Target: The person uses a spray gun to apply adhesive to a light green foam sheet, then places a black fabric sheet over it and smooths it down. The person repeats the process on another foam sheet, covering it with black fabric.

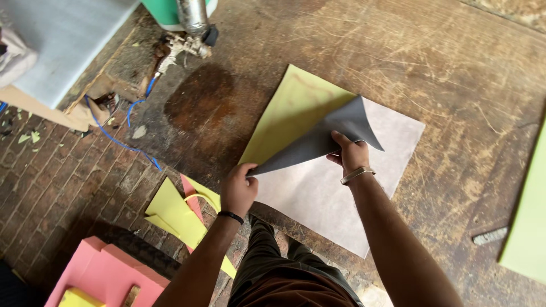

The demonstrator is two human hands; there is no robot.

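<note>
A grey sheet [335, 187] lies on a worn wooden table [432, 74], over a yellow-green foam sheet [290, 111]. The grey sheet's far left corner is folded back towards me, showing its dark grey underside [330, 133]. My left hand [238, 189] pinches the lifted edge at its near left tip. My right hand [351, 153], with a metal bracelet on the wrist, grips the folded flap further right. A black band sits on my left wrist.
A spray gun [190, 34] with a blue hose [122, 139] lies at the table's far left. Yellow and pink foam offcuts [173, 213] lie on the brick floor, next to a pink foam block [102, 273]. Another green sheet [529, 227] sits at the right edge.
</note>
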